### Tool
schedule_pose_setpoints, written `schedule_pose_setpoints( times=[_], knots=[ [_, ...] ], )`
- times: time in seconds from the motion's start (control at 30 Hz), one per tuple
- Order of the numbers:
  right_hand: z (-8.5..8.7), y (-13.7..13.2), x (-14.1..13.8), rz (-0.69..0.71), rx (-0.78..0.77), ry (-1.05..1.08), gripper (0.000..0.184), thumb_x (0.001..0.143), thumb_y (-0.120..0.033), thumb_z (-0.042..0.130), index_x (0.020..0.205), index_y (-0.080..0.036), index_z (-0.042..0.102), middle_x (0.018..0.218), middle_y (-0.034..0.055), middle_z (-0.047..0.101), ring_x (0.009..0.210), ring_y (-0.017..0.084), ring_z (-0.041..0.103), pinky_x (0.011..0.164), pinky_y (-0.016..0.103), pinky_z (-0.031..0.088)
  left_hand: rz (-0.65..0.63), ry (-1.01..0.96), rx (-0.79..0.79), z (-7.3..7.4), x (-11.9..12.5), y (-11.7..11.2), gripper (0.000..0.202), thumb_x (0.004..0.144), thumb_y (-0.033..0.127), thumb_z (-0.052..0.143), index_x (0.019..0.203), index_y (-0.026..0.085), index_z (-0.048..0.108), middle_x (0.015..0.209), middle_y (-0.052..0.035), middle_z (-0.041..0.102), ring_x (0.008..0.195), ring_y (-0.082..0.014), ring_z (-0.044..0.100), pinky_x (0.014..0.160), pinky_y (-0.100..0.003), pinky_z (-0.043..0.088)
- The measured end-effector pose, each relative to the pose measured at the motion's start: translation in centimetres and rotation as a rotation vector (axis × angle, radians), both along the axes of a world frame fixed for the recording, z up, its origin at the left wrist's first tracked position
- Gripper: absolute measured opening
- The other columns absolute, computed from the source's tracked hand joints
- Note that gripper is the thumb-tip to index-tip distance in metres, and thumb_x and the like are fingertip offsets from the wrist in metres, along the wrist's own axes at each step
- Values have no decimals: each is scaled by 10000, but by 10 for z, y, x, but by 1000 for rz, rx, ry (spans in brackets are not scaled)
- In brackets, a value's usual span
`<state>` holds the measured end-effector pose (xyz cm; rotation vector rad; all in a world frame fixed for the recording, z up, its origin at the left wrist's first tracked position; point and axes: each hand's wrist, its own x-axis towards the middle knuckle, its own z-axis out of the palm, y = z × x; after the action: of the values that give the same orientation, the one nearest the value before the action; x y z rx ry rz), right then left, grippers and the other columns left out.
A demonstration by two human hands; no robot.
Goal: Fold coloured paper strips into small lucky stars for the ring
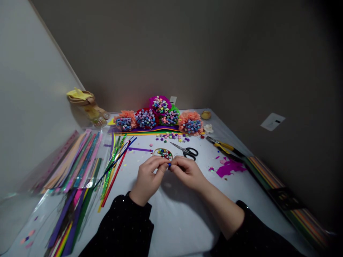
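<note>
A small blue piece [169, 165] is pinched between the closed fingers of the left hand [148, 180] and right hand [187, 173], just beside a star-filled round hoop [163, 154] on the desk [182, 221].

Dim grey walls [128, 53] meet in a corner behind a white-topped table [184, 221], and a pale panel [32, 89] runs along the left. A white wall plate [272, 121] sits on the shadowed right-hand wall [300, 71].

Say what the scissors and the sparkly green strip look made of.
The scissors look like grey metal blades with glossy black moulded plastic loop handles. The green strip seems to be paper or thin plastic with a glittery, foil-like face, going by its sparkle; the base material is unclear.
</note>
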<state>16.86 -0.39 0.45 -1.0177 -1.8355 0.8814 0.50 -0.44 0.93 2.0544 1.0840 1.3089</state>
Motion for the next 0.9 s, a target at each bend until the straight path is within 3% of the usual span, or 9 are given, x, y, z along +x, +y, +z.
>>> schedule_pose_setpoints(
  times=[0.2,0.53,0.73,0.9],
  knots=[
    [-2,0,3,29,239,-145,153,846,-184,434,732,-189,536,635,23,526,620,140,491,594,266,396,-16,22,-7,0,0,1,142,839,165,535,862,177,675,809,-49,662,785,-147,617,710,-265,505],
    [-9,3,5,17,319,-195,156,859,-182,417,751,-195,529,641,23,517,620,141,488,585,259,391,-9,22,6,-3,1,1,162,845,169,529,878,185,686,826,-54,676,782,-150,626,709,-274,519],
    [-15,5,-2,-70,351,-240,196,847,-160,406,668,-199,477,586,2,450,576,133,448,546,247,354,118,42,21,-17,8,-2,163,844,171,526,888,169,683,846,-64,685,806,-158,636,741,-280,519],
    [-15,7,-6,-119,309,-240,193,840,-153,418,667,-193,493,601,9,482,588,135,466,560,248,374,184,20,5,-21,12,-2,167,845,181,522,890,156,680,832,-63,685,789,-156,638,733,-279,520]
  ],
)
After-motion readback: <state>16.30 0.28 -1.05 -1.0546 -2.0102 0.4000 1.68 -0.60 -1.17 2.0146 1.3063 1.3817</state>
